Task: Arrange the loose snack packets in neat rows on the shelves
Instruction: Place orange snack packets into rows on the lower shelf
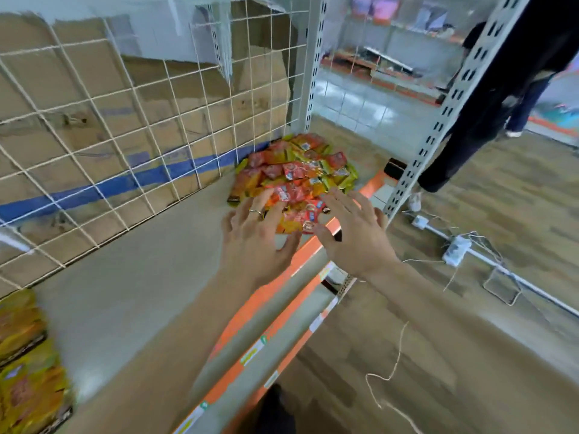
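Observation:
A loose heap of red, orange and yellow snack packets (297, 173) lies at the right end of a grey shelf (150, 277), against the wire mesh back. My left hand (255, 236), with a ring on one finger, is spread open over the near edge of the heap, its fingertips touching packets. Beside it, my right hand (351, 230) is also open with straight fingers, just at the heap's front right edge over the orange shelf lip. Neither hand holds a packet.
Yellow snack packets (28, 364) lie in a row at the shelf's near left end. A white wire mesh (125, 145) backs the shelf, with cardboard behind it. A perforated upright post (438, 126) stands right. Someone's dark-trousered legs (501, 98), cables and a power strip (456, 250) occupy the floor.

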{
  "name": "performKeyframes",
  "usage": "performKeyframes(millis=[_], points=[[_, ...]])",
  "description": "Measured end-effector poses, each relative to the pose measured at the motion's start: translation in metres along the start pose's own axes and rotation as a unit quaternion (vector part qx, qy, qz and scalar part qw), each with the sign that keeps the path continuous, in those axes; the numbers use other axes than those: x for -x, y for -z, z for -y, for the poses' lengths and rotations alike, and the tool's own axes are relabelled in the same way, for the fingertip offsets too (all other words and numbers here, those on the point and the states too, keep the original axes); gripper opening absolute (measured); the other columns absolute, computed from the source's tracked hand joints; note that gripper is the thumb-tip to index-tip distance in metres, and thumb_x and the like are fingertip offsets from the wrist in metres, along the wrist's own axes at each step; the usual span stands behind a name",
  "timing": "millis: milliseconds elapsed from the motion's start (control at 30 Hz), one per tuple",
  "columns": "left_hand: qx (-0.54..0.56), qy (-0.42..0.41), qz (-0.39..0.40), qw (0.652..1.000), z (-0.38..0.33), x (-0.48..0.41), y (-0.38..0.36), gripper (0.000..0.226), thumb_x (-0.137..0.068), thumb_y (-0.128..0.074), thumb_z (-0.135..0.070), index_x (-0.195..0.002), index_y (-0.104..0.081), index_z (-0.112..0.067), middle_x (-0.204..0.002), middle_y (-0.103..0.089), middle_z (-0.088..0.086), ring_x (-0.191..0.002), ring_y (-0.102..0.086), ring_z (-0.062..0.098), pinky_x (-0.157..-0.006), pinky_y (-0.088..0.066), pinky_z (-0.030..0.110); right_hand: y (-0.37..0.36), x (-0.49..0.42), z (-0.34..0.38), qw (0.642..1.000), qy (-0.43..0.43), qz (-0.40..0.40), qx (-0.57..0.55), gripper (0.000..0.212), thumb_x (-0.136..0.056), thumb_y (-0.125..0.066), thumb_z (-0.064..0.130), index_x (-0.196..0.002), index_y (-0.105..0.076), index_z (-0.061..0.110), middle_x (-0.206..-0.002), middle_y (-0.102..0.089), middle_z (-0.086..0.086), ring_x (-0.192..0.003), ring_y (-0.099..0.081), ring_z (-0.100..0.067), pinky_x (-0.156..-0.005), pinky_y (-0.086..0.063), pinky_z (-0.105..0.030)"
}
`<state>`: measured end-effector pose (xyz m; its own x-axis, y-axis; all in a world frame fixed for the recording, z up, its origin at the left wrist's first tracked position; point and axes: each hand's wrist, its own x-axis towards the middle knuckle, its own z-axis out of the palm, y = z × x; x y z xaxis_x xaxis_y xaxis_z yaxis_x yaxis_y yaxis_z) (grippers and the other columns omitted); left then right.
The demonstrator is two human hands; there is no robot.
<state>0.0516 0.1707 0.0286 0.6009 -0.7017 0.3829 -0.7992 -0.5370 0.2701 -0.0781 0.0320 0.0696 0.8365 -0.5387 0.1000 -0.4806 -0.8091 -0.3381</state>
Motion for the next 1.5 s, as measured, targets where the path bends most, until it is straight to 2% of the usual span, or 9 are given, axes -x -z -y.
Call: performKeyframes(millis=[533, 633, 767, 967, 1100, 1200, 1300, 1400, 1500], points=[[0.036, 0.031, 0.086, 0.995, -0.005, -0.158, -0.083, 0.066, -0.090, -0.034, -0.062, -0.143, -0.048, -0.026, -0.157, -0.037, 0.001, -0.142, -0.035, 0.032, -0.113, -0.031, 0.058, -0.003, -0.170, -0.090, 0.999, -0.018, 0.032, 0.007, 0.060, -0.098, -0.044, 0.050, -0.154, -0.025, 0.035, -0.164, -0.018, 0.012, -0.151, -0.009, -0.019, -0.119, -0.007, -0.049], [0.032, 0.066, 0.102, 0.992, -0.008, -0.183, -0.107, 0.060, -0.093, -0.041, -0.058, -0.143, -0.048, -0.027, -0.158, -0.037, 0.002, -0.144, -0.032, 0.030, -0.113, -0.028, 0.062, -0.009, -0.206, -0.112, 0.998, -0.012, 0.062, 0.017, 0.060, -0.098, -0.045, 0.044, -0.154, -0.025, 0.033, -0.164, -0.019, 0.009, -0.150, -0.010, -0.019, -0.119, -0.009, -0.048], [-0.011, 0.104, 0.152, 0.983, -0.011, -0.209, -0.136, 0.056, -0.097, -0.049, -0.049, -0.149, -0.039, -0.030, -0.158, -0.034, -0.002, -0.146, -0.028, 0.023, -0.115, -0.022, 0.054, -0.022, -0.249, -0.141, 0.995, -0.008, 0.102, 0.013, 0.062, -0.095, -0.048, 0.030, -0.153, -0.026, 0.028, -0.162, -0.022, 0.008, -0.148, -0.015, -0.021, -0.117, -0.013, -0.046], [-0.048, 0.132, 0.169, 0.975, -0.009, -0.230, -0.154, 0.061, -0.092, -0.056, -0.055, -0.146, -0.040, -0.030, -0.150, -0.042, -0.003, -0.139, -0.035, 0.022, -0.112, -0.025, 0.052, -0.044, -0.292, -0.166, 0.988, -0.021, 0.154, 0.012, 0.067, -0.080, -0.062, 0.025, -0.143, -0.039, 0.021, -0.129, -0.054, -0.006, -0.117, -0.048, -0.038, -0.094, -0.042, -0.047], [-0.043, 0.166, 0.182, 0.968, -0.008, -0.235, -0.152, 0.069, -0.087, -0.064, -0.057, -0.146, -0.044, -0.026, -0.148, -0.045, 0.005, -0.138, -0.037, 0.026, -0.112, -0.028, 0.052, -0.063, -0.313, -0.172, 0.986, -0.026, 0.155, 0.052, 0.051, -0.078, -0.056, 0.023, -0.129, -0.047, 0.020, -0.114, -0.058, -0.014, -0.110, -0.048, -0.038, -0.091, -0.044, -0.047], [0.027, 0.209, 0.176, 0.962, -0.010, -0.232, -0.148, 0.067, -0.086, -0.070, -0.051, -0.143, -0.048, -0.024, -0.143, -0.048, 0.007, -0.130, -0.047, 0.028, -0.108, -0.039, 0.045, -0.055, -0.322, -0.167, 0.983, -0.060, 0.176, 0.002, 0.037, -0.085, -0.057, 0.019, -0.122, -0.059, 0.016, -0.114, -0.059, -0.018, -0.113, -0.052, -0.038, -0.092, -0.047, -0.041], [0.104, 0.252, 0.154, 0.950, -0.013, -0.228, -0.138, 0.052, -0.090, -0.069, -0.041, -0.135, -0.051, -0.021, -0.131, -0.055, 0.003, -0.122, -0.051, 0.024, -0.098, -0.039, 0.034, -0.048, -0.325, -0.166, 0.978, -0.075, 0.189, -0.049, 0.022, -0.088, -0.061, 0.020, -0.103, -0.069, 0.006, -0.108, -0.068, -0.020, -0.107, -0.061, -0.037, -0.086, -0.050, -0.038], [0.204, 0.316, 0.119, 0.919, -0.010, -0.224, -0.134, 0.030, -0.091, -0.067, -0.038, -0.115, -0.055, -0.023, -0.110, -0.063, -0.005, -0.110, -0.058, 0.018, -0.095, -0.046, 0.037, -0.044, -0.320, -0.166, 0.978, -0.096, 0.166, -0.086, 0.023, -0.086, -0.055, 0.016, -0.104, -0.064, 0.005, -0.111, -0.064, -0.021, -0.110, -0.057, -0.038, -0.085, -0.046, -0.037], [0.282, 0.374, 0.062, 0.881, -0.011, -0.222, -0.129, 0.024, -0.093, -0.066, -0.033, -0.114, -0.059, -0.023, -0.106, -0.068, -0.005, -0.101, -0.065, 0.016, -0.096, -0.052, 0.045, -0.034, -0.314, -0.165, 0.975, -0.120, 0.113, -0.152, 0.027, -0.091, -0.047, 0.008, -0.116, -0.052, 0.000, -0.119, -0.057, -0.021, -0.114, -0.052, -0.036, -0.085, -0.041, -0.036]])
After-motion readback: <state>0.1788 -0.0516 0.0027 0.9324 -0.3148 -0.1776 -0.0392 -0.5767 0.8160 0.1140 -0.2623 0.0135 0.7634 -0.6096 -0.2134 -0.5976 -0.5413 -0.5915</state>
